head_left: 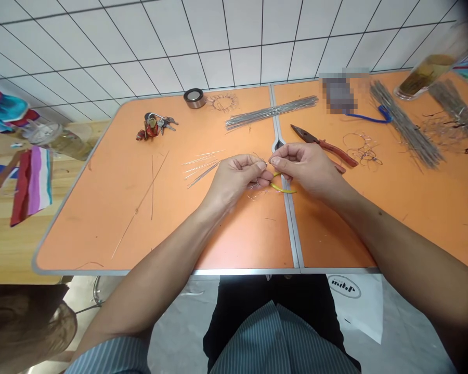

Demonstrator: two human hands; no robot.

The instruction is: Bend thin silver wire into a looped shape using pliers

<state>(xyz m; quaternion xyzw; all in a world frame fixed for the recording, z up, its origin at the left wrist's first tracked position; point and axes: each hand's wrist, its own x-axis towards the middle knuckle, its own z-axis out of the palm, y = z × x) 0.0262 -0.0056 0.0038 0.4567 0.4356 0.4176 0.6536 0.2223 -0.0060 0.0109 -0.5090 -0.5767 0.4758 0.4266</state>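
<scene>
Over the middle of the orange table [226, 234], my left hand [237, 179] and my right hand [306, 166] meet fingertip to fingertip. Both are closed in a pinch on a thin yellow wire [283, 189] that curls below them, with fine silver wire strands around the left fingers. A few short cut silver wires [200, 166] lie just left of my left hand. Red-handled pliers [323, 145] lie just behind my right hand.
A long bundle of silver wires [271, 111] lies at the back centre, more wire bundles [407, 124] at the right. A bunch of keys [154, 125], a tape roll [195, 98], a glass jar [425, 75] and loose wire coils [362, 150] also lie about. Coloured cloth [33, 182] sits left.
</scene>
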